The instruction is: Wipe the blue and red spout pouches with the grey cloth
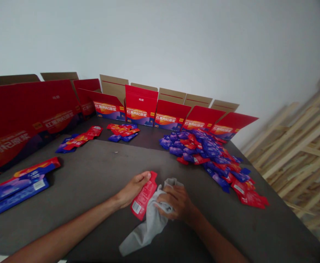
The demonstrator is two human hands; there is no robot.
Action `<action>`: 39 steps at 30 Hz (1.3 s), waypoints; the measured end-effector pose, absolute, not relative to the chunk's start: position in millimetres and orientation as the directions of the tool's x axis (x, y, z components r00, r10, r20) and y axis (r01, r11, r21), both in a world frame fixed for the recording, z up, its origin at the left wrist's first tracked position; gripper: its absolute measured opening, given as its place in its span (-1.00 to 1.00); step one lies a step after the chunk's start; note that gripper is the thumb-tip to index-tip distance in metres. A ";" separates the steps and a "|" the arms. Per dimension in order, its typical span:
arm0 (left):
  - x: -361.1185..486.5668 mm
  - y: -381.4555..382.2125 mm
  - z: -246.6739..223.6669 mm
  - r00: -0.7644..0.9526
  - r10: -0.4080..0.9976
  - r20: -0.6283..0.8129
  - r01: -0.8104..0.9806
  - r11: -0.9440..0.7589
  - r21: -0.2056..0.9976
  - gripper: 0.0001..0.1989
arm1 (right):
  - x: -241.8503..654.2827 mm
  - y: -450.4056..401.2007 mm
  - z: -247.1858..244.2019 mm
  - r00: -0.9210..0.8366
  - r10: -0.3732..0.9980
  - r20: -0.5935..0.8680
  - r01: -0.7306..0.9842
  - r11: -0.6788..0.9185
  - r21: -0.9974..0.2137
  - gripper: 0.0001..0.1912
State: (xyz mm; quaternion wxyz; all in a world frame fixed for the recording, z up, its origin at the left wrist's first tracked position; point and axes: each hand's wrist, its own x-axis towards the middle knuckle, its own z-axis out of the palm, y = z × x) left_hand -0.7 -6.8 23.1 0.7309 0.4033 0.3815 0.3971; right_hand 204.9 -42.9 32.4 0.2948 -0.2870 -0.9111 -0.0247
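Note:
Near the front middle of the dark table (99,182), my left hand (132,189) grips a red pouch (143,197) by its upper side, thumb on top. A barcode shows at the pouch's lower end. My right hand (177,202) is closed around a bunched grey cloth (153,224), just right of the pouch. One end of the cloth hangs down to the left, and part of it overlaps or lies close against the pouch's right edge. Whether the cloth presses on the pouch I cannot tell.
A large heap of blue and red pouches (203,149) spreads along the right. Smaller groups lie at the back (123,131) and left (20,182). Open red cartons (140,109) line the back and left edges. Wooden slats (307,153) stand beyond the right edge.

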 end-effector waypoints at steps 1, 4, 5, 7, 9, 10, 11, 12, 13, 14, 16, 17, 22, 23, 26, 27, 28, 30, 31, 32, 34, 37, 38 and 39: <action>-0.5 -7.0 23.2 0.389 0.888 -0.246 -0.267 0.364 0.892 -0.62 | 206.2 -44.1 32.6 -0.671 0.501 0.547 0.528 0.841 -0.121 -0.76; -0.4 -6.5 23.5 0.380 0.887 -0.262 -0.253 0.372 0.893 -0.61 | 207.5 -48.8 34.5 -0.713 0.434 0.551 0.452 0.885 -0.111 -0.76; -0.4 -6.1 23.3 0.377 0.888 -0.264 -0.261 0.375 0.889 -0.61 | 206.4 -50.2 34.7 -0.736 0.406 0.542 0.421 0.901 -0.102 -0.76; 0.3 -5.4 22.1 0.371 0.888 -0.273 -0.310 0.396 0.864 -0.64 | 201.2 -51.8 33.0 -0.786 0.376 0.491 0.388 0.918 -0.083 -0.77; 2.0 -5.5 19.9 0.365 0.885 -0.290 -0.386 0.428 0.817 -0.70 | 193.4 -50.6 28.8 -0.813 0.416 0.408 0.423 0.903 -0.078 -0.76; 3.1 -6.0 18.6 0.369 0.879 -0.302 -0.421 0.448 0.788 -0.73 | 189.4 -49.0 26.2 -0.810 0.458 0.366 0.462 0.883 -0.082 -0.74; 4.3 -6.8 17.4 0.381 0.870 -0.314 -0.448 0.470 0.760 -0.75 | 185.9 -46.9 23.9 -0.797 0.506 0.329 0.507 0.857 -0.091 -0.72; 5.5 -7.9 16.4 0.398 0.858 -0.323 -0.463 0.492 0.737 -0.77 | 183.1 -44.5 22.0 -0.780 0.552 0.294 0.548 0.830 -0.105 -0.71; 6.5 -9.3 15.8 0.417 0.847 -0.329 -0.469 0.511 0.721 -0.78 | 181.3 -42.0 21.0 -0.759 0.594 0.267 0.585 0.802 -0.122 -0.71; 7.5 -10.7 15.6 0.438 0.835 -0.332 -0.467 0.528 0.709 -0.79 | 180.4 -39.7 20.8 -0.733 0.633 0.249 0.620 0.772 -0.139 -0.73; 9.1 -13.7 16.5 0.474 0.815 -0.334 -0.463 0.553 0.692 -0.78 | 180.7 -35.5 22.5 -0.656 0.711 0.254 0.692 0.701 -0.173 -0.75; 9.8 -15.1 17.4 0.480 0.811 -0.335 -0.468 0.559 0.684 -0.78 | 181.5 -33.7 24.0 -0.607 0.747 0.271 0.727 0.660 -0.191 -0.76; 13.8 -20.4 21.4 0.435 0.837 -0.331 -0.529 0.535 0.658 -0.85 | 185.6 -27.9 29.4 -0.429 0.836 0.341 0.809 0.524 -0.266 -0.83; 14.4 -21.1 21.2 0.421 0.843 -0.335 -0.540 0.530 0.654 -0.86 | 185.8 -28.0 29.7 -0.449 0.828 0.335 0.802 0.539 -0.259 -0.83; 15.3 -22.1 19.3 0.409 0.841 -0.355 -0.555 0.538 0.634 -0.87 | 184.8 -32.1 29.7 -0.616 0.743 0.262 0.719 0.666 -0.199 -0.79; 15.4 -22.2 18.6 0.414 0.836 -0.361 -0.554 0.546 0.629 -0.86 | 184.0 -34.7 29.7 -0.678 0.699 0.228 0.677 0.715 -0.177 -0.77; 15.4 -22.1 17.9 0.415 0.833 -0.366 -0.553 0.550 0.626 -0.86 | 183.2 -37.5 29.6 -0.731 0.653 0.195 0.634 0.757 -0.158 -0.75; 15.5 -21.7 16.9 0.396 0.841 -0.370 -0.558 0.540 0.630 -0.86 | 181.3 -43.0 29.2 -0.803 0.578 0.146 0.563 0.816 -0.130 -0.73; 15.5 -21.4 16.4 0.381 0.848 -0.369 -0.564 0.529 0.634 -0.87 | 180.3 -45.1 28.9 -0.824 0.552 0.132 0.539 0.834 -0.122 -0.72; 15.6 -21.0 15.9 0.369 0.854 -0.367 -0.570 0.520 0.637 -0.87 | 179.4 -46.5 28.6 -0.834 0.537 0.127 0.525 0.843 -0.119 -0.71; 15.7 -20.1 15.1 0.363 0.857 -0.365 -0.575 0.514 0.636 -0.87 | 177.9 -46.9 27.8 -0.817 0.560 0.136 0.546 0.828 -0.128 -0.70; 15.9 -19.5 15.7 0.373 0.850 -0.371 -0.565 0.525 0.636 -0.86 | 177.5 -42.3 27.7 -0.708 0.682 0.183 0.663 0.731 -0.159 -0.71; 16.0 -19.7 16.6 0.372 0.850 -0.373 -0.562 0.526 0.638 -0.86 | 178.0 -40.0 28.0 -0.655 0.727 0.206 0.707 0.685 -0.172 -0.73; 16.3 -20.2 17.8 0.369 0.851 -0.374 -0.561 0.524 0.640 -0.86 | 178.8 -37.6 28.5 -0.600 0.766 0.231 0.746 0.639 -0.186 -0.74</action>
